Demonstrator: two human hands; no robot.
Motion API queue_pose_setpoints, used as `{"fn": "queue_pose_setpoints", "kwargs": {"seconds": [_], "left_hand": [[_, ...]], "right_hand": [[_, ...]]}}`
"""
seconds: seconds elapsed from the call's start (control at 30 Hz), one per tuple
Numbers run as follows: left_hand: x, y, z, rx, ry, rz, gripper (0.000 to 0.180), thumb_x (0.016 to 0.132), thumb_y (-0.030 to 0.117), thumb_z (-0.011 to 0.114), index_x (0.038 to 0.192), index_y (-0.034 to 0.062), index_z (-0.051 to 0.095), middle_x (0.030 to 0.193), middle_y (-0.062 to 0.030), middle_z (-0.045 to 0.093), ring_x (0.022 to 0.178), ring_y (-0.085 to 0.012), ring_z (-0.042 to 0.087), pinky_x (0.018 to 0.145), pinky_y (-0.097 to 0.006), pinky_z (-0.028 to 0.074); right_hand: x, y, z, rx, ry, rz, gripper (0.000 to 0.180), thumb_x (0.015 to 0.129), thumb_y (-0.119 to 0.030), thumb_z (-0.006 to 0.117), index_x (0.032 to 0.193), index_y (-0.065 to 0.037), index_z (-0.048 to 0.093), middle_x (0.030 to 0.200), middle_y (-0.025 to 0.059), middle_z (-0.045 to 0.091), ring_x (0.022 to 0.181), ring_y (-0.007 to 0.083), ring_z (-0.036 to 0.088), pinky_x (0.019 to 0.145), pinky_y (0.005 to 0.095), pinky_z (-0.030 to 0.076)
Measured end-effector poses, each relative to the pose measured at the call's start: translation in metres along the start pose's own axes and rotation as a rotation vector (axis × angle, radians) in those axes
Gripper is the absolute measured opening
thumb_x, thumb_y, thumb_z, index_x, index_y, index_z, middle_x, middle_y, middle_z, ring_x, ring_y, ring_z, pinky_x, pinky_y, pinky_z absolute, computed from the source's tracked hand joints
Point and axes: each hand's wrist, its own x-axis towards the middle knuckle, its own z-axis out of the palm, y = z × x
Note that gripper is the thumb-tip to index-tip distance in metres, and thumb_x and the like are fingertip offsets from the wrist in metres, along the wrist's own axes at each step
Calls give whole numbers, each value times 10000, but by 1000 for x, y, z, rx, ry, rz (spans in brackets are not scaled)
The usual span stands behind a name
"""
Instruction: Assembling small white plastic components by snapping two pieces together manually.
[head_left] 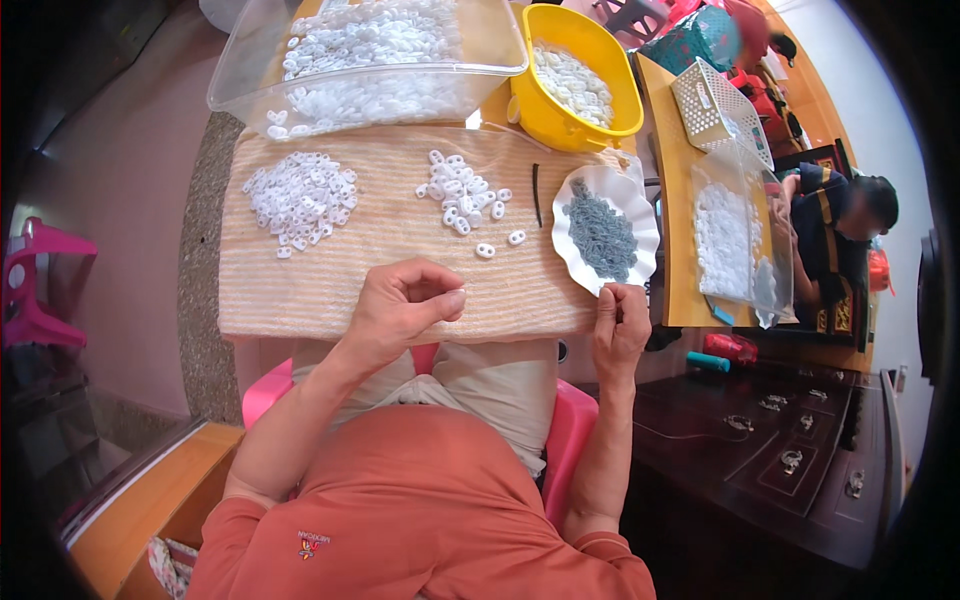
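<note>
My left hand [412, 302] is held over the near edge of the striped cloth, its fingers curled and its thumb close to them. Whatever it may hold is hidden. At the near rim of a white scalloped plate [644, 212], my right hand [622, 325] has thumb and fingers pressed together; I cannot make out anything between them. Small grey-blue pieces [603, 240] lie heaped on that plate. Beyond my left hand are a loose group of white oval two-holed pieces [463, 188] and two single ones [485, 251]. A denser pile of flat white two-holed pieces [300, 198] sits farther left.
A clear plastic bin [370, 70] of white pieces and a yellow tub [625, 128] stand along the far edge. A thin black strip [537, 195] lies left of the plate. On the right, a person [835, 225] sits by another table with a clear box [755, 275] and white basket [700, 100].
</note>
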Motion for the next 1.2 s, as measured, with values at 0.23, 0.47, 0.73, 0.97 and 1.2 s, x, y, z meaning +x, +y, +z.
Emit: {"fn": "queue_pose_setpoints", "kwargs": {"seconds": [0.23,0.47,0.73,0.97,1.2], "left_hand": [[-3,2,4,-52,50,-134,111,845,20,652,952,-5,643,799,-38,651,734,-91,620,650,-220,519],[-7,4,6,-437,60,-268,113,846,36,659,957,20,642,858,-44,652,765,-116,638,682,-247,554],[-6,5,2,-502,-33,-238,125,852,21,644,974,-1,623,875,-72,653,806,-145,649,714,-269,557],[-7,4,5,-504,18,-221,108,853,22,643,957,-1,630,879,-63,651,811,-132,644,722,-258,548],[-6,-2,3,-479,-54,-254,123,848,23,649,968,7,629,877,-58,648,788,-126,637,719,-257,545]], "right_hand": [[-6,-29,22,360,-12,208,72,933,-54,542,892,4,558,801,-5,490,632,49,404,552,194,337],[15,-102,56,730,-159,189,44,921,-48,566,925,-6,555,839,14,512,681,54,442,578,183,368],[31,-103,62,1000,-335,446,95,925,-98,568,921,-6,543,844,26,534,736,96,523,652,235,444],[23,-101,72,993,-212,349,101,936,-96,565,890,-6,555,818,-16,506,659,29,422,553,171,345],[24,-99,77,995,-187,332,101,939,-101,561,905,-7,562,812,-18,511,659,39,431,559,180,344]]}}
